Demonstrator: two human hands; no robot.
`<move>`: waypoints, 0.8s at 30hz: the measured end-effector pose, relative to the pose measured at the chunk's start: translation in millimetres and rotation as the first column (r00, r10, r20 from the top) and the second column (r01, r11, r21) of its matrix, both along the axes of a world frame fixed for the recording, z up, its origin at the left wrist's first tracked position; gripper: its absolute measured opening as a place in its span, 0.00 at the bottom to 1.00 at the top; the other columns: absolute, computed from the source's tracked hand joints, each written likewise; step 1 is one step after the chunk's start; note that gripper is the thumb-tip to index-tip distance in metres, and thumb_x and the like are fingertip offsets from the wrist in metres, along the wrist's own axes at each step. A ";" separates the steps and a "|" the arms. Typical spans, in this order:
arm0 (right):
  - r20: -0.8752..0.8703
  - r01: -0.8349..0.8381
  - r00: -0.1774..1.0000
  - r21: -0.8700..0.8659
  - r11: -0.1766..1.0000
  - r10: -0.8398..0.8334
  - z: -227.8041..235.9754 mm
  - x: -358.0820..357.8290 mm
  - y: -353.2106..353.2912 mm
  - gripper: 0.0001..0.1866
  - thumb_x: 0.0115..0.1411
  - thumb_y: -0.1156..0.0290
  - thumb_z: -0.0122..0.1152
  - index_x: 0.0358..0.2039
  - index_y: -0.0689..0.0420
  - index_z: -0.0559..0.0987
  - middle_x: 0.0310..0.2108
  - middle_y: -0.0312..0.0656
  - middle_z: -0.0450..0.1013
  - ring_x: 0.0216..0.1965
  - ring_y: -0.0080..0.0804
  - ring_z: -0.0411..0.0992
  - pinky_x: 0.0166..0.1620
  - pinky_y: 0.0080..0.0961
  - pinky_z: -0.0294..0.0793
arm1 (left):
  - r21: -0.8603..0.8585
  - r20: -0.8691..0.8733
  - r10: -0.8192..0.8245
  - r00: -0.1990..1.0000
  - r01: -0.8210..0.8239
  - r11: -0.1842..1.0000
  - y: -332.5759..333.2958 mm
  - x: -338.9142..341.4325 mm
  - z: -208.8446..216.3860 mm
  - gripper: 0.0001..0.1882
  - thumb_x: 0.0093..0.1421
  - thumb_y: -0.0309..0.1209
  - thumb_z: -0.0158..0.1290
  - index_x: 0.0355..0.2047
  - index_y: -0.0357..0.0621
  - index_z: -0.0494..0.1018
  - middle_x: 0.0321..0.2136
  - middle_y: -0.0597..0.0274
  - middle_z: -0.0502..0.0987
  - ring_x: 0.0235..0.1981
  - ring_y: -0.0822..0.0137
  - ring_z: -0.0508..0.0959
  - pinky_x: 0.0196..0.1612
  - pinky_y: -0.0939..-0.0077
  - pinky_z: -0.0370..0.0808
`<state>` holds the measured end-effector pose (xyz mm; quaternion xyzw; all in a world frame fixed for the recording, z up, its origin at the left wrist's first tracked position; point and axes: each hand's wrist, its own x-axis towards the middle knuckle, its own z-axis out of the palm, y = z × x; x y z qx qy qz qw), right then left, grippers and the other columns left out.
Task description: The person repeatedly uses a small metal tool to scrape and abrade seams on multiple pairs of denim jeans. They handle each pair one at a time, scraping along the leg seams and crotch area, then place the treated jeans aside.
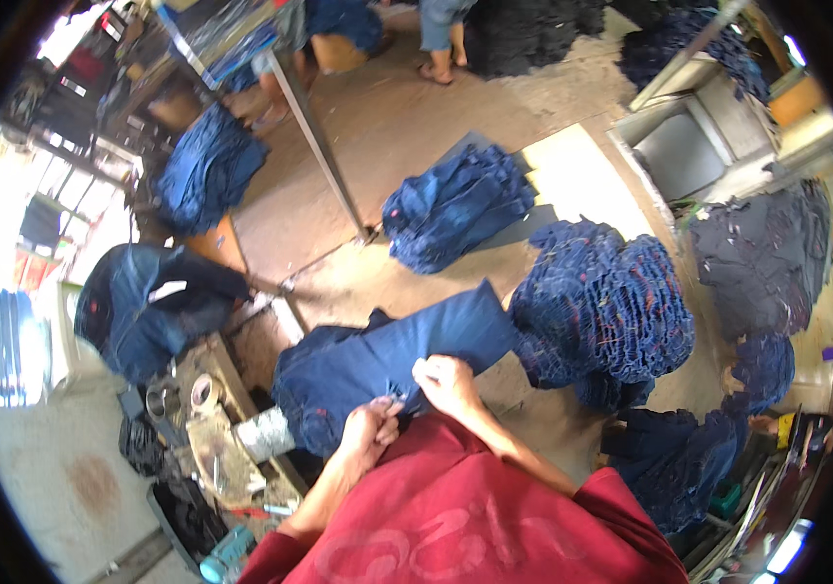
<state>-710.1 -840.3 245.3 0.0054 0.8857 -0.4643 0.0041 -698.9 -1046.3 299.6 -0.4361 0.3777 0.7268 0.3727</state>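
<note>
— While the dark blue denim piece (436, 331) lies stretched out in front of the red shirt (416, 496), how do you reckon it handles?

— Soft but with some body, I'd say. It looks like thick, folded cloth, so probably moderately heavy, hardly slippery and not at all fragile.

— Where exactly is it?

— Between the cluttered counter (200, 435) on the left and the tall denim stack (606, 302) on the right. Its broad, bunched end is on the counter's side; the flatter end points toward the stack. I can't tell whether that end touches it, and what bears the weight underneath is hidden.

— And the hands?

— Both are closed at the near edge. The right hand (448, 383) seems to pinch the cloth between thumb and fingertips. The left hand (370, 428) is curled in, fingertips together beside a small pale spot, and it too seems to pinch denim; the exact bit is too small to make out.

— Good places to hold?

— For fine work, yes: a near edge like that should pinch easily. For lifting, I'd take a full grip at each end, gathering several layers, because a single layer would likely let the rest sag and unfold.
</note>
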 end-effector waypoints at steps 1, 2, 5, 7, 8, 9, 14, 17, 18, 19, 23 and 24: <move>-0.005 0.041 0.999 -0.064 0.997 -0.042 1.9 0.7 -0.5 0.15 0.71 0.61 0.68 0.28 0.55 0.83 0.24 0.50 0.76 0.25 0.56 0.76 0.29 0.47 0.73 | 0.108 0.013 0.005 1.000 -0.006 0.994 -4.0 0.2 0.5 0.03 0.76 0.26 0.48 0.46 0.43 0.72 0.34 0.61 0.79 0.14 0.75 0.60 0.21 0.75 0.59; 0.054 0.029 0.998 -0.071 0.997 -0.025 4.8 -0.4 1.1 0.17 0.69 0.66 0.71 0.26 0.61 0.80 0.20 0.47 0.72 0.21 0.40 0.71 0.29 0.38 0.71 | 0.177 -0.014 -0.076 0.997 0.077 0.981 -7.6 -3.1 -0.6 0.03 0.76 0.27 0.50 0.47 0.45 0.72 0.33 0.64 0.80 0.14 0.76 0.59 0.21 0.76 0.58; 0.252 0.111 0.964 -0.086 0.990 -0.086 26.4 -3.7 8.9 0.13 0.74 0.63 0.68 0.36 0.59 0.79 0.25 0.46 0.75 0.22 0.39 0.72 0.31 0.37 0.73 | 0.136 -0.282 -0.215 0.935 0.261 0.956 -16.4 -16.9 -3.8 0.23 0.69 0.19 0.52 0.64 0.40 0.72 0.43 0.61 0.85 0.18 0.79 0.66 0.22 0.80 0.64; 0.287 0.043 0.956 0.058 0.997 -0.058 47.2 -14.8 20.9 0.12 0.76 0.60 0.65 0.42 0.56 0.78 0.26 0.49 0.78 0.25 0.47 0.77 0.34 0.43 0.76 | -0.002 -0.397 -0.363 0.843 0.394 0.919 -20.6 -27.6 -5.3 0.45 0.65 0.15 0.53 0.81 0.45 0.55 0.56 0.52 0.84 0.24 0.81 0.69 0.23 0.83 0.66; 0.254 -0.058 0.967 0.093 0.994 0.033 57.3 -18.3 22.8 0.13 0.76 0.59 0.63 0.41 0.55 0.78 0.27 0.49 0.79 0.28 0.50 0.79 0.35 0.46 0.77 | -0.047 -0.407 -0.416 0.813 0.436 0.899 -23.0 -31.7 -5.4 0.48 0.64 0.14 0.53 0.83 0.47 0.51 0.59 0.50 0.83 0.25 0.81 0.70 0.24 0.83 0.66; 0.253 -0.155 0.960 0.139 0.978 0.116 67.6 -20.3 25.7 0.13 0.77 0.58 0.62 0.41 0.55 0.77 0.27 0.50 0.80 0.30 0.54 0.81 0.36 0.49 0.78 | -0.080 -0.424 -0.467 0.776 0.482 0.872 -24.3 -34.2 -5.5 0.52 0.63 0.13 0.53 0.85 0.50 0.47 0.61 0.48 0.82 0.27 0.81 0.70 0.24 0.84 0.66; 0.206 -0.398 0.911 0.218 0.891 0.357 90.6 -25.6 10.8 0.12 0.75 0.58 0.62 0.39 0.53 0.78 0.28 0.49 0.81 0.35 0.56 0.82 0.37 0.54 0.80 | 0.112 -0.387 -0.364 0.847 0.435 0.893 -33.1 -35.6 -6.4 0.53 0.62 0.12 0.52 0.85 0.54 0.46 0.61 0.52 0.79 0.28 0.80 0.70 0.26 0.83 0.68; 0.115 -0.266 0.963 0.518 0.813 0.242 91.0 -26.2 6.5 0.12 0.73 0.58 0.66 0.38 0.52 0.81 0.28 0.48 0.81 0.34 0.53 0.83 0.36 0.50 0.80 | 0.147 -0.378 -0.352 0.856 0.431 0.891 -36.3 -32.7 -11.4 0.54 0.62 0.11 0.51 0.86 0.57 0.46 0.60 0.54 0.79 0.28 0.80 0.69 0.26 0.84 0.68; 0.045 -0.196 0.978 0.547 0.814 0.205 91.0 -26.3 7.2 0.13 0.72 0.58 0.67 0.34 0.53 0.81 0.29 0.47 0.81 0.35 0.53 0.83 0.37 0.49 0.81 | 0.158 -0.377 -0.346 0.859 0.427 0.890 -36.9 -31.6 -13.2 0.54 0.62 0.11 0.51 0.86 0.57 0.46 0.60 0.54 0.79 0.27 0.81 0.68 0.26 0.84 0.68; 0.080 -0.278 0.959 0.459 0.844 0.272 90.9 -26.9 8.9 0.14 0.72 0.58 0.67 0.34 0.53 0.80 0.29 0.46 0.82 0.35 0.53 0.83 0.37 0.49 0.81 | 0.168 -0.374 -0.340 0.863 0.423 0.890 -37.0 -30.4 -14.8 0.54 0.62 0.11 0.51 0.86 0.58 0.46 0.61 0.54 0.79 0.27 0.81 0.68 0.26 0.84 0.67; 0.188 -0.351 0.935 0.400 0.846 0.300 93.3 -26.0 12.0 0.13 0.71 0.59 0.67 0.34 0.54 0.82 0.31 0.46 0.83 0.36 0.53 0.83 0.39 0.48 0.81 | 0.199 -0.343 -0.307 0.888 0.388 0.900 -34.8 -26.9 -17.3 0.55 0.61 0.10 0.50 0.85 0.60 0.47 0.60 0.57 0.80 0.26 0.81 0.67 0.25 0.85 0.66; 0.146 -0.308 0.951 0.479 0.822 0.272 93.4 -27.1 12.8 0.12 0.71 0.59 0.67 0.35 0.54 0.82 0.31 0.46 0.83 0.36 0.53 0.83 0.39 0.48 0.81 | 0.187 -0.330 -0.313 0.891 0.387 0.903 -33.8 -26.4 -17.2 0.55 0.61 0.09 0.49 0.85 0.62 0.47 0.59 0.58 0.81 0.26 0.81 0.67 0.24 0.85 0.65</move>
